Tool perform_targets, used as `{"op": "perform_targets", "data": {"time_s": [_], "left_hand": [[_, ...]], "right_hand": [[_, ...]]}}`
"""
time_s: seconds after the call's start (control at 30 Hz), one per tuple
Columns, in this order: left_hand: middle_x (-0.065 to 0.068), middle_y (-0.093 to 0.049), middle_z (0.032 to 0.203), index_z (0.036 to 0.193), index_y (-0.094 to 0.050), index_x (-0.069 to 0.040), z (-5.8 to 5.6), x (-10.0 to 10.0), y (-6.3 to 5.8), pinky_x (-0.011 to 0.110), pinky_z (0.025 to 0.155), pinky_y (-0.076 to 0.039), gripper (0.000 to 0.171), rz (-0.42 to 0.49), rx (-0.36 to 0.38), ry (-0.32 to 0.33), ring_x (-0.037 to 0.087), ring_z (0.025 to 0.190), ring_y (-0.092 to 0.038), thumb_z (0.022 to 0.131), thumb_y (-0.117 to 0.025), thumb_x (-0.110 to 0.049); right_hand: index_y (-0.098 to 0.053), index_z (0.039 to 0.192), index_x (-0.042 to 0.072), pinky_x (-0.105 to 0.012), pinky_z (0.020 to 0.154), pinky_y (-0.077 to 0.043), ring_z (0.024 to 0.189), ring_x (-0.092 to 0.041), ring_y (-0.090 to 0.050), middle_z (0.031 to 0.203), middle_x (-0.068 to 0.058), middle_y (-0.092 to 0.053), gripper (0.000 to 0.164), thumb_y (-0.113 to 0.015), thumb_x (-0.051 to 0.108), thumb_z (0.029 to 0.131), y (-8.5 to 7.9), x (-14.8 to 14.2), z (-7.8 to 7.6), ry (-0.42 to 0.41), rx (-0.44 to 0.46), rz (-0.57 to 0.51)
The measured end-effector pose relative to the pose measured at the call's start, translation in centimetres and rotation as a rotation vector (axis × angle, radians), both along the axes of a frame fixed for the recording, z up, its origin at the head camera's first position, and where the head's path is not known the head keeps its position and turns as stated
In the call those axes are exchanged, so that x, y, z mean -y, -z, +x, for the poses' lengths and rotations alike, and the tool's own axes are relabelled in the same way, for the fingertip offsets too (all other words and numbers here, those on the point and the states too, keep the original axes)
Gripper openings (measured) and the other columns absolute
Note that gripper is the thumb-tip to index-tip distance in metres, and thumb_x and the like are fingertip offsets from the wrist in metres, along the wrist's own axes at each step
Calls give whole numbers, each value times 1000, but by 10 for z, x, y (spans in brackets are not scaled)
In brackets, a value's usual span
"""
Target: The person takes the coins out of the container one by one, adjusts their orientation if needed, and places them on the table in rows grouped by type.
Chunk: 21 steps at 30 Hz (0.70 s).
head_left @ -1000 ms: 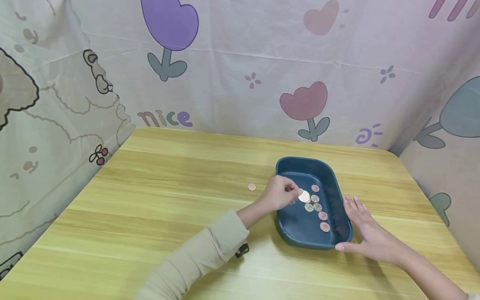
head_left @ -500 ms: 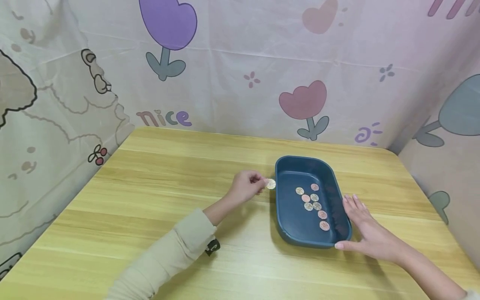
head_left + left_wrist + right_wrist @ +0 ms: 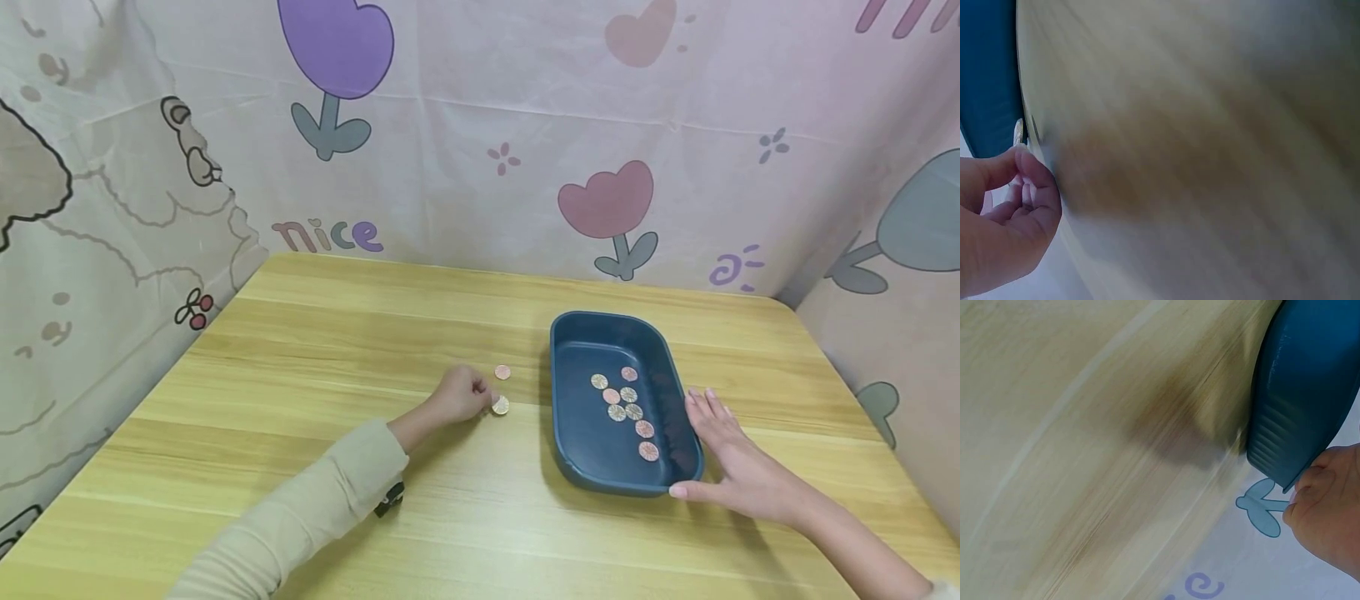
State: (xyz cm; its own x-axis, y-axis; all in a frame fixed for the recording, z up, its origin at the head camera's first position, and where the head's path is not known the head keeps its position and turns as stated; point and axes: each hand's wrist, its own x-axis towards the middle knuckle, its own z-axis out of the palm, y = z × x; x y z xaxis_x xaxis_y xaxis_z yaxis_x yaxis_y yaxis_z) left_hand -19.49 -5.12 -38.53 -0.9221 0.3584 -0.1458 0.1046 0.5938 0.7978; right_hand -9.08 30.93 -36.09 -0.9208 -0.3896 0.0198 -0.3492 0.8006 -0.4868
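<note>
My left hand [image 3: 459, 395] is low at the table, left of the blue tray [image 3: 581, 467], pinching a gold-coloured coin [image 3: 501, 406] between thumb and fingertips. In the left wrist view the same coin [image 3: 1019, 131] shows nearly edge-on above the thumb. Just behind it a copper-coloured coin [image 3: 502, 372] lies flat on the wood. Inside the tray, several gold and copper coins [image 3: 633, 412] are spread over the right part of the floor. My right hand [image 3: 742, 475] rests along the tray's right side, fingers straight, with the thumb at the near right corner.
The wooden table [image 3: 300, 358] ends at the back against a printed cloth [image 3: 465, 108] with tulips and the word "nice". Under the left sleeve [image 3: 330, 483] a small black device [image 3: 389, 500] shows at the wrist.
My left hand, holding the gold coin, has gone from inside the tray leftward over its rim and down to the table. The right hand and tray have stayed put.
</note>
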Motion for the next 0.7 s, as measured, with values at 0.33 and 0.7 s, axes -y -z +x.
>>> {"op": "perform_targets", "data": {"time_s": [0.33,0.7], "left_hand": [[-6,-38,39,42,-38,-13,2,-9,-2,11,37,-24,51,-131,-39,14,4,37,-29,87,-59,-2],[-8,-29,35,39,-34,-13,3,-20,-9,13,36,-23,55,-293,-40,-34,4,37,-27,82,-67,-6]], "right_hand": [[-4,147,-1,-18,109,19,143,-24,18,154,-24,0,108,-74,38,75,-1,1,0,-1,-16,12],[-4,147,0,-17,108,19,142,-22,19,154,-24,1,108,-74,38,75,0,0,0,-7,-22,12]]}}
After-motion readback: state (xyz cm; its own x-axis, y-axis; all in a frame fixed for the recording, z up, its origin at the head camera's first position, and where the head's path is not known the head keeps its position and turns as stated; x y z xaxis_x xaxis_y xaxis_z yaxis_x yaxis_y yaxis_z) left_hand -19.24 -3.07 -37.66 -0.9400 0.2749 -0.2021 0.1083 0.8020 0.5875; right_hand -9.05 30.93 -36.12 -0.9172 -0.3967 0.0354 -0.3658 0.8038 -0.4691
